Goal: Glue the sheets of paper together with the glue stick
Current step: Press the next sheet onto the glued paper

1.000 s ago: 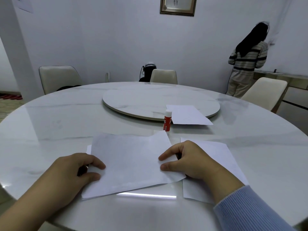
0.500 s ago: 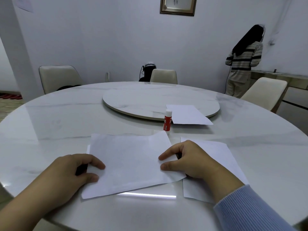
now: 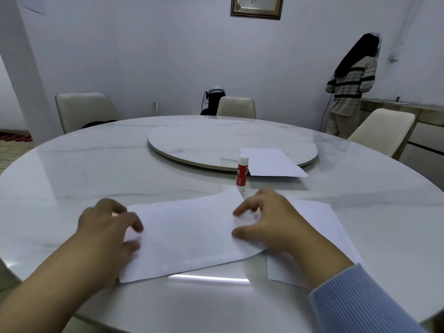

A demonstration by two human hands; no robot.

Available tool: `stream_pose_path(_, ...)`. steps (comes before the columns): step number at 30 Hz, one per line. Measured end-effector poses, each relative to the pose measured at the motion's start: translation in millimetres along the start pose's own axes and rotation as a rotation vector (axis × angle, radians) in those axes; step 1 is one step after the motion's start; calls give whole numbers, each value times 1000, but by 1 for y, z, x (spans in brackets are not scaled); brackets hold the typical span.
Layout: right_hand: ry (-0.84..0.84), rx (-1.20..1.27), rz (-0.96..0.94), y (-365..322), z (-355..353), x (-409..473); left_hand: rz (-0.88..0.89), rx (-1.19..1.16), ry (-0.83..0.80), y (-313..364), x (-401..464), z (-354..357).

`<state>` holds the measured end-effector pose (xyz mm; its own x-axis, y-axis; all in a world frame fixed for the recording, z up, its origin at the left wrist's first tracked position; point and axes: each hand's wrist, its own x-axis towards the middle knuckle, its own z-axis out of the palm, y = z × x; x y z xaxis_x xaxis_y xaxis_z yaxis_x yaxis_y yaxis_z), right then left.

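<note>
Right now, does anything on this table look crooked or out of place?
Mostly the top sheet between the hands: it lies askew, its far right corner curls up, and it sits skewed over the sheet beside it. The glue stick stands upright and capped. Nothing looks spilled or torn.

White paper (image 3: pixel 189 234), red-and-white glue stick (image 3: pixel 242 174), grey-veined marble table (image 3: pixel 96 164).

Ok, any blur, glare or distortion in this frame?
Head view: both hands are motion-blurred, the left hand most; the glue stick and sheets stay sharp. A bright glare strip reflects off the table's near edge. The wide-angle lens bows the table rim.
</note>
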<state>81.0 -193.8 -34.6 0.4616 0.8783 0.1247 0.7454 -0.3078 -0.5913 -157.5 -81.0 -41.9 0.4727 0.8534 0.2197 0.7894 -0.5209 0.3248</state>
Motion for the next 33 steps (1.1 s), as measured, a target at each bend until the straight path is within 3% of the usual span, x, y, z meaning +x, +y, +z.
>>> stream_pose_path(3,246,-132,-130,-17,0,9,11,-86,157,32,10,-1)
stream_pose_path(4,229,-157,-162,-25,5,14,37,-94,146,42,14,3)
stream_pose_path(8,-98,-323,-175,-38,46,27,80,29,-88,56,24,40)
stream_pose_path(12,-225,-398,-122,-25,64,29,52,161,-268,47,26,53)
stream_pose_path(23,-247,-379,-61,-21,58,26,54,157,-255,40,24,50)
stream_pose_path(28,-204,-390,-25,-22,62,20,-54,163,-224,39,20,48)
stream_pose_path(33,-279,-392,-14,-21,54,22,-50,149,-222,32,17,45)
